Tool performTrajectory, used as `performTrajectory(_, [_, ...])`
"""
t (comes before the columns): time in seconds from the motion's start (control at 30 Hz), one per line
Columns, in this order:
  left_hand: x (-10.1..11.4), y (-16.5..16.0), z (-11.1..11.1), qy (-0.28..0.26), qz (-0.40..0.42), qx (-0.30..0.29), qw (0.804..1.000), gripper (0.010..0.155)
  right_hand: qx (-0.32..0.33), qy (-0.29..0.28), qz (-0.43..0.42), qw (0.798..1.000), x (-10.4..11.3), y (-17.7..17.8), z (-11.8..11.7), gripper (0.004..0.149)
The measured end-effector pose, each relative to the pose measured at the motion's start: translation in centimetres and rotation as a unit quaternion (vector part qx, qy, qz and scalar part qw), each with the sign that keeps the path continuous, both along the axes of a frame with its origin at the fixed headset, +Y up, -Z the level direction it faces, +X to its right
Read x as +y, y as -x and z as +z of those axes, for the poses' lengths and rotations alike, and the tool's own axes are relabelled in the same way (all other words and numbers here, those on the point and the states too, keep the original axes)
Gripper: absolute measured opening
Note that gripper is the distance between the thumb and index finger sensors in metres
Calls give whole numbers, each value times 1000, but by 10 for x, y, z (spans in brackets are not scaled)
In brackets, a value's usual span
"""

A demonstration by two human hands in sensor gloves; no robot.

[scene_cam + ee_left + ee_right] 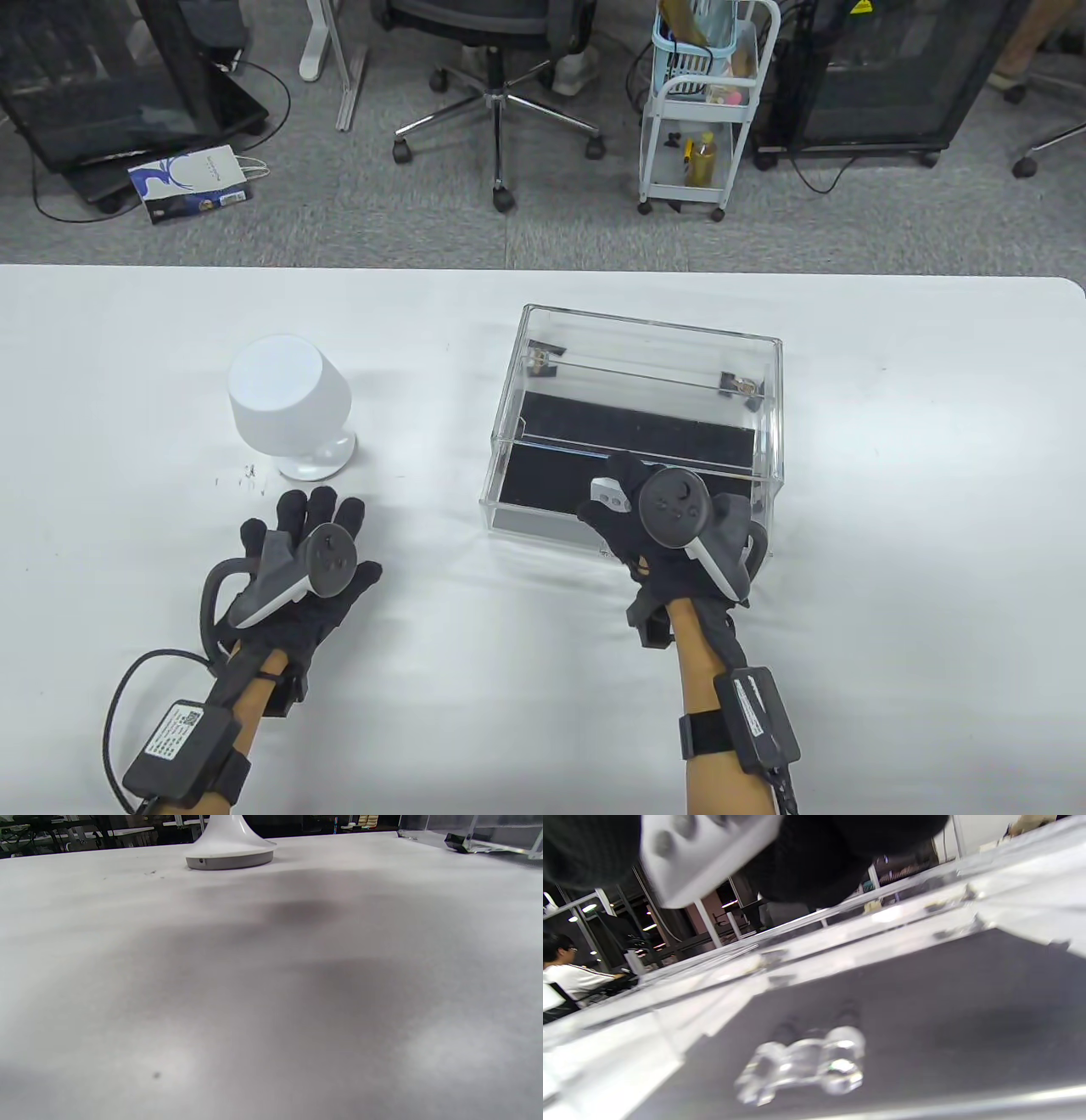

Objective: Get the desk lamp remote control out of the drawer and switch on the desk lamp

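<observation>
A white desk lamp (288, 401) stands on the table's left half; its base shows in the left wrist view (231, 856). A clear acrylic drawer box (645, 373) stands to the right, with its black-lined drawer (543, 497) pulled out toward me. My right hand (615, 503) is over the open drawer and grips a small white remote control (607, 493). In the right wrist view the remote (700, 853) sits between my gloved fingers, above the drawer's clear knob (801, 1065). My left hand (305, 543) rests flat on the table below the lamp, fingers spread and empty.
The box's near corner shows in the left wrist view (466, 841). White table (891, 594) runs all round. Beyond its far edge are an office chair (496, 93) and a white cart (700, 127) on the floor.
</observation>
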State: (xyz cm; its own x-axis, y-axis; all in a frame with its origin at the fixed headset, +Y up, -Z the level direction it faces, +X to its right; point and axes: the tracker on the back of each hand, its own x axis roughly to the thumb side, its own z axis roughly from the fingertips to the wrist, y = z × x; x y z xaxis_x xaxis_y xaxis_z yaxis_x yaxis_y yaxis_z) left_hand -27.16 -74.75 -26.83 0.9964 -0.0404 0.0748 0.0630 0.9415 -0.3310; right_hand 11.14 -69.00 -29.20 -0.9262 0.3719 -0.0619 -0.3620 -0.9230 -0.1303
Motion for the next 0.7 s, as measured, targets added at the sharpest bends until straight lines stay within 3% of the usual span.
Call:
performTrajectory(0.1, [1,-5,2,-8,-6,-11,1000,75,-8,14,8,1000,-4,0,-2,52])
performTrajectory(0.27, [5,-11,3,-20,-3,-20,1000,75,14,6,31,999,-4,3,-2,54])
performTrajectory(0.37, [8,-14,4,-26,-2,-24,999,75,29,50,17,998,-13,5,-7,56])
performTrajectory(0.7, [6,-13,2,-22,3,-28,999,75,-32,113,-41,992,-34,-13,-17,47])
